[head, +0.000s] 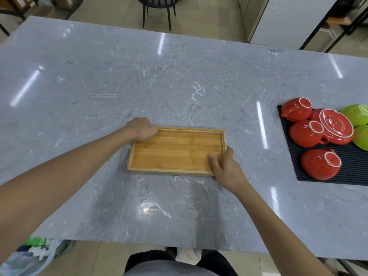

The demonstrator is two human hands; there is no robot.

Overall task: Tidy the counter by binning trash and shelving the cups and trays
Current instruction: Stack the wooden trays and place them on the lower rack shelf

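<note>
A rectangular bamboo tray (175, 150) lies flat on the grey marble counter (159, 80), near the middle. My left hand (140, 128) grips its far left corner with curled fingers. My right hand (225, 166) holds the near right corner, thumb on the inside of the rim. The tray has nothing in it. At the right, several red cups (320, 164) and a red saucer (336, 126) rest upside down on a black rubber mat (350, 174), with green cups (356, 114) beside them at the frame edge.
A bin lined with a plastic bag holding trash (29, 255) stands on the floor at the lower left, below the counter's near edge. A black chair (157, 8) stands beyond the far edge. White cabinets (284, 18) are at the upper right.
</note>
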